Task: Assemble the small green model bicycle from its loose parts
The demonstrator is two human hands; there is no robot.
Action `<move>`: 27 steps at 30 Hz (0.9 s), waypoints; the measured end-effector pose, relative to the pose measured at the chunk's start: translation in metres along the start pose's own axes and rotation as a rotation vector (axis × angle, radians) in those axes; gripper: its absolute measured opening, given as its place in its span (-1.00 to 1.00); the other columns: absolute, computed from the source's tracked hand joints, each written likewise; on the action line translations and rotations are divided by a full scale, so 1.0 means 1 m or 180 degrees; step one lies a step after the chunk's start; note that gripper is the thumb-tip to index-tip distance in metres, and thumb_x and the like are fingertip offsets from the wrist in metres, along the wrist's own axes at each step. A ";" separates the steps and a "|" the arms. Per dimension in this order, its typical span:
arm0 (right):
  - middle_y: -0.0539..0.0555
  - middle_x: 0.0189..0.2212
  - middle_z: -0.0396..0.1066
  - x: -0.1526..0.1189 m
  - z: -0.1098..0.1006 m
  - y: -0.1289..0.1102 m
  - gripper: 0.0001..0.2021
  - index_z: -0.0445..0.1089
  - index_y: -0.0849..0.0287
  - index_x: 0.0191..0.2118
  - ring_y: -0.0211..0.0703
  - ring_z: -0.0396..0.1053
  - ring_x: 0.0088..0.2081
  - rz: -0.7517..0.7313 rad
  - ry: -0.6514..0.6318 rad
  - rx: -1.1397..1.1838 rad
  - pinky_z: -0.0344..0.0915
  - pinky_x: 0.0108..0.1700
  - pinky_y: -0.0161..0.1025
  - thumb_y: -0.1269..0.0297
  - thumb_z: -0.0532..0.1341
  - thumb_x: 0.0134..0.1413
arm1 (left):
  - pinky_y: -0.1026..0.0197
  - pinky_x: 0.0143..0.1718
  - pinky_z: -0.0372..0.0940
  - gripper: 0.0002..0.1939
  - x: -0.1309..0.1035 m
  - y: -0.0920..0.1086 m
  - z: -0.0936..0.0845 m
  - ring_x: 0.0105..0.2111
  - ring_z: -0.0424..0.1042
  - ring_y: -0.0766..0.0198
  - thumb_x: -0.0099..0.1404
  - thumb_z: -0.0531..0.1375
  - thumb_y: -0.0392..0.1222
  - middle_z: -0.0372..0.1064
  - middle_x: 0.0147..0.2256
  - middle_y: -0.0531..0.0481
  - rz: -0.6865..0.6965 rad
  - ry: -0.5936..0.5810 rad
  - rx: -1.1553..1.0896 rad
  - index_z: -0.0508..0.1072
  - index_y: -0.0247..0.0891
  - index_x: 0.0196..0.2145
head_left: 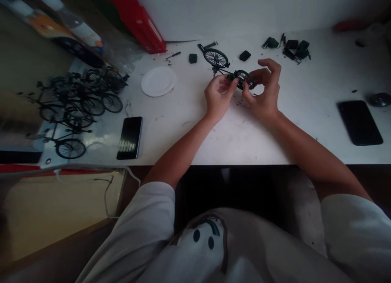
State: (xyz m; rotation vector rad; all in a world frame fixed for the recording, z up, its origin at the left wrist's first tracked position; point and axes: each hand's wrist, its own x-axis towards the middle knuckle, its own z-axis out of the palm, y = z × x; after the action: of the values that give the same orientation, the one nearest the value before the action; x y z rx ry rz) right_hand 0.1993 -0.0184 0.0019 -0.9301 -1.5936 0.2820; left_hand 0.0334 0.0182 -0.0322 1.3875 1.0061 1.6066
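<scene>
Pale fabric T-shirt (pixel 250 238) with a printed cartoon figure lies nearest, just short of the front edge of the white, flat worktop (pixel 175 140). Beyond that edge, both hands grip a small dark-green-and-black model bicycle (pixel 226 64) with spoked wheels: the left hand (pixel 218 99) seems to steady its frame, leaving the right hand (pixel 267 99) to pinch one wheel. Similar black model bicycles (pixel 71 148) cluster at the left, apparently kept clear of the arms. Sideways room lies between the glossy black phone (pixel 130 138) and the black rounded slab (pixel 360 122); the smooth pale wall (pixel 244 10) limits forward reach.
</scene>
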 end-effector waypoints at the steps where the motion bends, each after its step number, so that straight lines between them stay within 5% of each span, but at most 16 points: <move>1: 0.09 -0.12 0.58 0.000 -0.001 0.000 -0.41 0.12 -0.17 0.32 0.17 0.62 -0.11 0.0080 -0.0047 -0.0057 0.57 -0.07 0.16 -0.32 0.27 0.43 | 0.04 0.01 0.58 -0.37 -0.001 0.000 0.001 -0.18 0.65 0.17 0.28 0.47 0.52 0.66 -0.17 -0.06 0.0014 0.0021 -0.0033 0.63 -0.07 -0.07; 9: 0.14 -0.08 0.63 0.000 -0.002 0.005 -0.48 0.29 -0.15 0.22 0.22 0.62 -0.05 0.0376 -0.0324 -0.0355 0.59 0.03 0.24 -0.31 0.31 0.38 | 0.06 0.09 0.59 -0.21 0.000 -0.010 0.008 -0.09 0.71 0.15 0.14 0.46 0.65 0.67 -0.12 -0.06 -0.0175 0.0135 -0.0436 0.57 -0.08 -0.06; 14: 0.08 -0.09 0.62 0.000 -0.002 0.015 -0.49 0.35 -0.09 0.21 0.13 0.60 -0.07 0.0180 -0.0257 -0.0371 0.55 0.03 0.20 -0.30 0.27 0.40 | 0.03 0.05 0.62 -0.24 0.001 -0.009 0.006 -0.09 0.69 0.14 0.19 0.46 0.62 0.64 -0.13 -0.07 -0.0311 0.0006 -0.0564 0.52 -0.09 -0.06; 19: 0.09 -0.10 0.64 0.002 -0.005 0.019 -0.71 0.53 -0.19 0.07 0.15 0.52 -0.03 -0.0120 -0.0401 -0.0346 0.54 0.08 0.25 -0.17 0.31 0.42 | 0.04 -0.04 0.63 -0.31 0.000 -0.007 0.004 -0.19 0.67 0.18 0.23 0.51 0.52 0.64 -0.14 -0.07 -0.0371 -0.0035 -0.0799 0.51 -0.10 -0.07; 27: 0.11 -0.05 0.63 0.001 -0.003 0.021 -0.58 0.60 -0.27 -0.06 0.34 0.45 0.14 0.0200 -0.0440 -0.0477 0.52 0.11 0.41 -0.44 0.28 0.35 | -0.07 0.12 0.66 -0.26 -0.001 -0.010 0.004 0.01 0.72 0.03 0.24 0.48 0.55 0.65 -0.06 -0.13 -0.0431 -0.0025 -0.0857 0.50 -0.08 0.02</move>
State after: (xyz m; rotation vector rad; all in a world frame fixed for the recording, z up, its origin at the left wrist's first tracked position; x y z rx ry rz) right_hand 0.2104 -0.0050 -0.0104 -1.0970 -1.7325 0.2784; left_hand 0.0385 0.0213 -0.0419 1.1198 0.8257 1.5695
